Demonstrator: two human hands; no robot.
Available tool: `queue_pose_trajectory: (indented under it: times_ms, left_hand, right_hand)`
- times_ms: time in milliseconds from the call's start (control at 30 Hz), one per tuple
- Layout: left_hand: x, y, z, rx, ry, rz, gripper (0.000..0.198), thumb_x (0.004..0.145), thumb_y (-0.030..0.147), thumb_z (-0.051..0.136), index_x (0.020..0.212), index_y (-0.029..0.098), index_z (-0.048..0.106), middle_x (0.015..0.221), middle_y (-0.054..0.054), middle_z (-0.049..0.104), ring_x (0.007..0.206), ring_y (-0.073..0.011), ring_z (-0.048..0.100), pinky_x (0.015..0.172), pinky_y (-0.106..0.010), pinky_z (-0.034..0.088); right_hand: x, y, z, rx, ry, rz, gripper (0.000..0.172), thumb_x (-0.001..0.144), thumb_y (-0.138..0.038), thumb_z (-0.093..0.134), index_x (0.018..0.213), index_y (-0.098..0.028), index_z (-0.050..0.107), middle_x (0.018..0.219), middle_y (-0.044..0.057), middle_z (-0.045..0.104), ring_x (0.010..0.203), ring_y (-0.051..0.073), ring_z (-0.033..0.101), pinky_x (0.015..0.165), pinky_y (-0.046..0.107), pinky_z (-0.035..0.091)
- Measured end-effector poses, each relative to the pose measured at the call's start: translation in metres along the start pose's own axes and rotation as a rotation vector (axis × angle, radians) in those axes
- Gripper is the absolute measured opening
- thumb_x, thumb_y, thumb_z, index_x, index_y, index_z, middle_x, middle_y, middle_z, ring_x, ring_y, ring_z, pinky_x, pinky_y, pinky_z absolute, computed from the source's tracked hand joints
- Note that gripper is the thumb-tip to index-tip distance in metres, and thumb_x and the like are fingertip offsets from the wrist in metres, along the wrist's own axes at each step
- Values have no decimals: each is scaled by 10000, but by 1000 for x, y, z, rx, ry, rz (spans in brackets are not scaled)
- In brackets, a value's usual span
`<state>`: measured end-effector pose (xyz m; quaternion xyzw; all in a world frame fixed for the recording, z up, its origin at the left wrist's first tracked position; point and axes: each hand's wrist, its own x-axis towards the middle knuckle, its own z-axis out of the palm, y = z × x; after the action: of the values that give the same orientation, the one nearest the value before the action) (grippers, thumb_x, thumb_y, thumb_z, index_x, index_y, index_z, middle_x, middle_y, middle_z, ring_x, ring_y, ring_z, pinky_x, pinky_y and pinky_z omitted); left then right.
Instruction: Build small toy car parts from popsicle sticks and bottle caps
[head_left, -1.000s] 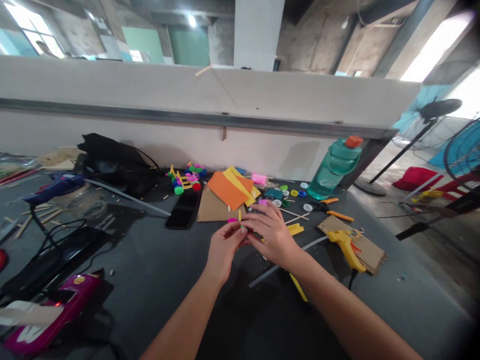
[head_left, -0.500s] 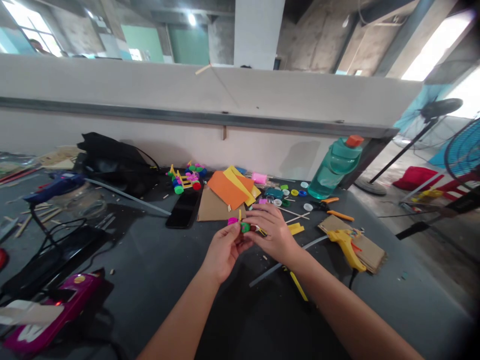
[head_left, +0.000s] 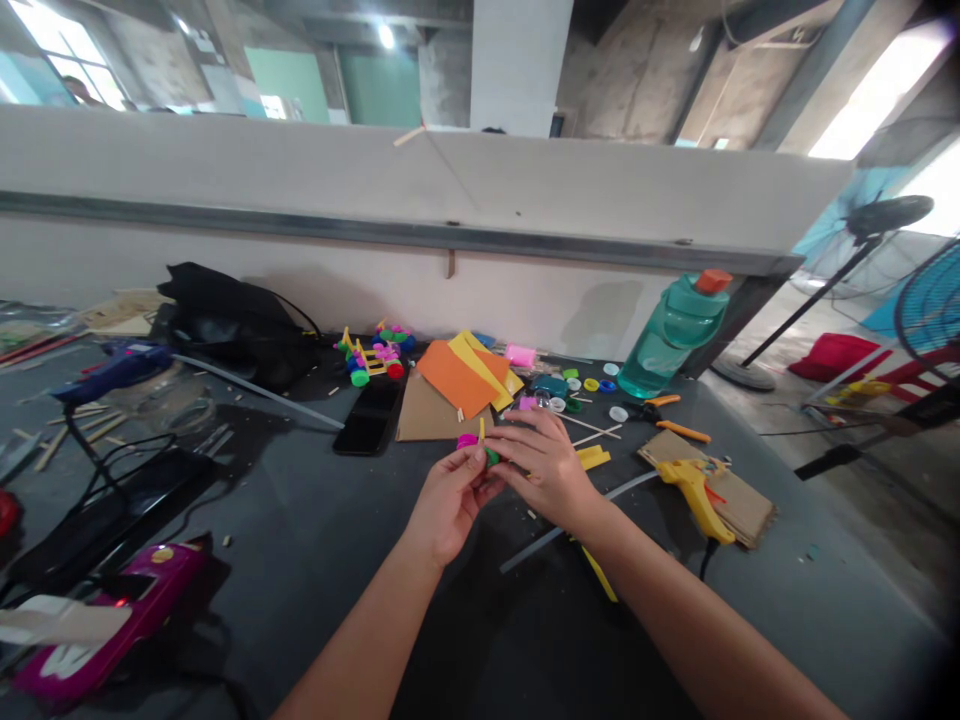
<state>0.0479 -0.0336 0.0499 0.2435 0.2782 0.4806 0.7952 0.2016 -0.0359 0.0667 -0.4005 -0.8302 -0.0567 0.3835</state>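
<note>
Small green-and-pink cap piece (head_left: 486,452) with yellow stick, pinched between both hands above table.

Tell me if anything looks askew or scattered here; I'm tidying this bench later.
Yes. Bottle caps and wooden sticks lie strewn beside the foam sheets, and the yellow glue gun lies tipped on cardboard. Both hands pinch small colourful parts.

no readable text, label, brand, number or sign shows on anything here.

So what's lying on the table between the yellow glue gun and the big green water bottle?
In the head view, orange-handled pliers lie between the yellow glue gun and the green water bottle, beside a white cap.
</note>
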Motion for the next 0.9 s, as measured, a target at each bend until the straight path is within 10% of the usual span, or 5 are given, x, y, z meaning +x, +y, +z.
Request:
queue_pose_trajectory:
  times_ms: [500, 900]
  left_hand:
    - [1, 1, 3, 304, 50, 117, 294, 659, 264, 746, 909, 120, 690, 849, -66, 680, 726, -116, 614, 671, -212, 503]
    - [2, -3, 2, 146, 56, 39, 256, 625, 290, 770, 780, 107, 678, 705, -38, 661, 638, -111, 611, 661, -250, 520]
  right_hand:
    - [1, 2, 3, 253, -85, 98, 399, 772, -162, 620, 1165, -223, 584, 1096, 41, 657, 1117, 209, 508, 945, 398, 431]
    - [1, 2, 5, 201, 31, 151, 191, 760, -218, 654, 950, -220, 661, 968, 54, 694, 1062, 234, 553, 922, 435, 438]
